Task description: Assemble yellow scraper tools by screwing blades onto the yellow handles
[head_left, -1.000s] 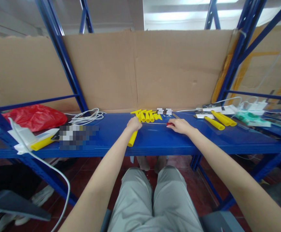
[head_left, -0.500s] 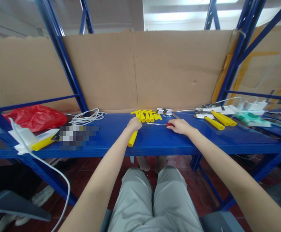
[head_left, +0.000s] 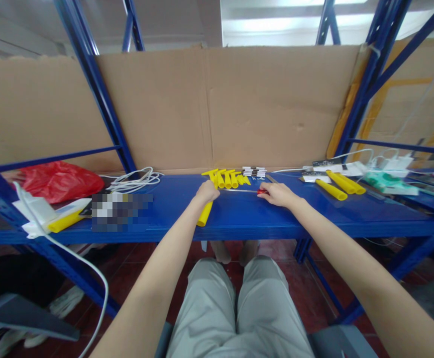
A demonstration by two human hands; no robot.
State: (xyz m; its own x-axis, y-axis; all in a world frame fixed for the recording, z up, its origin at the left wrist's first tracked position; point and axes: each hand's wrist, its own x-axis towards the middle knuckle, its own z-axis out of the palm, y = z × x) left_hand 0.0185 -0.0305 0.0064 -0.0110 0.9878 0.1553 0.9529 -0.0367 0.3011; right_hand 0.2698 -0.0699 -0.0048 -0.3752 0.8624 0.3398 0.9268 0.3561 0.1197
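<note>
My left hand (head_left: 206, 191) is closed around a yellow hollow plastic handle (head_left: 204, 215), whose tube end points toward the front edge of the table. My right hand (head_left: 277, 194) grips the red handle of a screwdriver (head_left: 262, 191). The screwdriver's thin metal shaft runs left to the yellow piece; its tip is hidden at my left hand. Just behind lie several similar yellow handles (head_left: 228, 180) in a row, with smaller yellow pieces (head_left: 244, 180) at their right. White and black strips (head_left: 254, 172) sit stacked beside them.
On the blue table (head_left: 179, 209), yellow tubes (head_left: 336, 190) lie at the right near a green-and-white packet (head_left: 386, 184). A coiled white cable (head_left: 138, 180) and red plastic bag (head_left: 62, 183) are at the left. Cardboard (head_left: 262, 109) stands along the back; blue posts (head_left: 101, 89) rise at both sides.
Both my hands keep nearly the same position and grip. At the far left, the edge of the red bag has shifted slightly to the right.
</note>
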